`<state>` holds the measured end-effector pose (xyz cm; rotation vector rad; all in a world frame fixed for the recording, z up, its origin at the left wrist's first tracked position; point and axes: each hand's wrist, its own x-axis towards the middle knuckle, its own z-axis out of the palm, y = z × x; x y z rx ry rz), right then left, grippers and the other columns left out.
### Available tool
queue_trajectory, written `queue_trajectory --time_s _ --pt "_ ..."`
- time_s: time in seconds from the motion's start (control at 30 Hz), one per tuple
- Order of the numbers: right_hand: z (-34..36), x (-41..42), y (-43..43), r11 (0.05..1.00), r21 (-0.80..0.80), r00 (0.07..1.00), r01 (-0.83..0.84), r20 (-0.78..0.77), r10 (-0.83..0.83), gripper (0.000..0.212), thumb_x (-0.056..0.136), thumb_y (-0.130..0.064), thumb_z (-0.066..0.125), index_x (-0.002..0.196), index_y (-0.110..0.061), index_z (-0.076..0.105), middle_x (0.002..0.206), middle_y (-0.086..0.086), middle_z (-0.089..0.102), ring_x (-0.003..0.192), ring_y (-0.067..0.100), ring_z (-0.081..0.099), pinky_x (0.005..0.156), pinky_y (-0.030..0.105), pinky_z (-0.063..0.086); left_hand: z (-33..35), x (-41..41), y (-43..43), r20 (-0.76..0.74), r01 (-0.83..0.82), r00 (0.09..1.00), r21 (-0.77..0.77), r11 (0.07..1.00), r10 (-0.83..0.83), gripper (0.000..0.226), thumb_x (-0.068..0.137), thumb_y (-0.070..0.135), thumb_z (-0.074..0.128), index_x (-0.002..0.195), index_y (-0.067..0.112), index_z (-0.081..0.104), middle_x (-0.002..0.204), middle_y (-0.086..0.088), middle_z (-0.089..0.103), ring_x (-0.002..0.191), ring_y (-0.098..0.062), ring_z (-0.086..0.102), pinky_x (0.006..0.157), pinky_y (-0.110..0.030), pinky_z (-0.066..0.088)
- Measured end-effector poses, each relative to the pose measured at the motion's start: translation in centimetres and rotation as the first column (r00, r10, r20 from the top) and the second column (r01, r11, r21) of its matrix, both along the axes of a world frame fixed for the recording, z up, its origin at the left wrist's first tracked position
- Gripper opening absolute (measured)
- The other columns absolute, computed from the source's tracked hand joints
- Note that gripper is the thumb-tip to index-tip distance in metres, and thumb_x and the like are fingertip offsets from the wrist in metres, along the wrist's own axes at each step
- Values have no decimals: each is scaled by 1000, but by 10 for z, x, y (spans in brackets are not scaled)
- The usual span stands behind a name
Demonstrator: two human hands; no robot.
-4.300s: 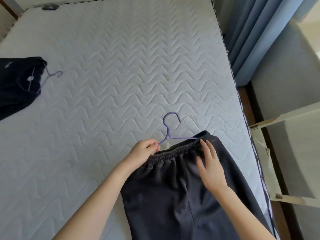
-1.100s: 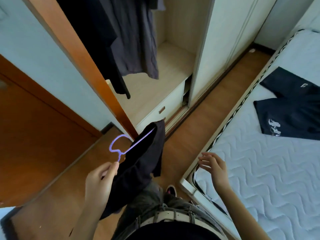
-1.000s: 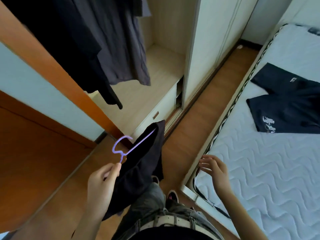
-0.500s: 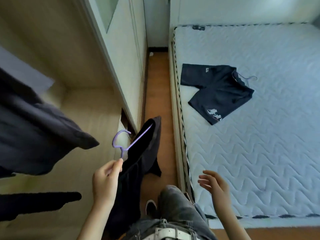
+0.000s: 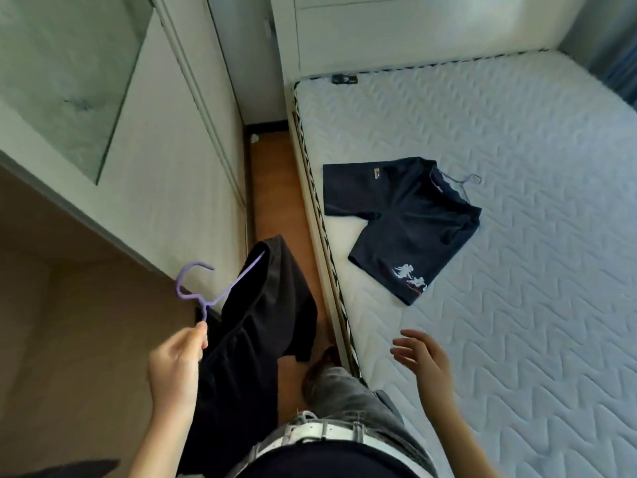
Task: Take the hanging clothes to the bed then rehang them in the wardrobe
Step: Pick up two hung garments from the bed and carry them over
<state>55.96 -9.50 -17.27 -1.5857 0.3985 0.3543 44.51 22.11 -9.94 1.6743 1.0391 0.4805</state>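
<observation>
My left hand (image 5: 179, 363) pinches the neck of a purple hanger (image 5: 200, 291) with dark trousers (image 5: 255, 326) draped over it, held in the aisle between wardrobe and bed. My right hand (image 5: 422, 357) hovers open and empty over the near edge of the white mattress (image 5: 517, 305). A navy T-shirt (image 5: 403, 219) on its own thin hanger (image 5: 465, 181) lies flat on the mattress, well beyond my right hand.
The wardrobe's open wooden interior (image 5: 76, 322) lies at left, its white mirrored door (image 5: 165, 160) beside it. A narrow strip of wood floor (image 5: 272, 188) runs between wardrobe and bed. A dark garment edge (image 5: 62, 469) shows at bottom left. The headboard (image 5: 413, 29) is at the back.
My view has swung from the hanging clothes in the wardrobe toward the bed. The left hand keeps the hanger with the trousers, raised slightly. The right hand stays open.
</observation>
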Motion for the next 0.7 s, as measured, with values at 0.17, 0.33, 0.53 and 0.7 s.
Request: queue_trajectory --time_s 0.17,0.33,0.53,0.7 --pt "12 126 41 999 -26 998 -33 59 34 23 97 -4 45 101 -4 67 89 16 72 82 30 71 75 35 59 11 103 25 -31 26 999 -33 999 -27 40 90 21 60 67 -7 45 67 -15 37 66 -24 32 57 -30 24" --pt "26 217 71 1000 6 997 5 73 -5 23 96 -4 45 103 -3 67 90 15 73 82 26 72 73 28 59 19 205 64 -56 74 996 -23 997 -75 42 88 30 60 64 -1 45 64 -16 36 62 -27 30 61 -34 26" --pt "7 301 101 989 -6 988 149 51 -148 23 95 -3 45 100 -4 68 89 15 73 82 27 72 73 30 58 20 349 110 -104 201 975 33 979 -196 38 90 29 56 65 4 44 65 -15 33 61 -24 29 56 -30 23" --pt "-7 365 132 941 -9 941 337 18 -337 23 95 -3 46 97 -6 68 87 15 73 84 31 72 78 38 58 15 472 145 -118 285 951 -10 958 -284 35 85 33 57 62 12 43 63 -12 33 60 -23 28 57 -32 22"
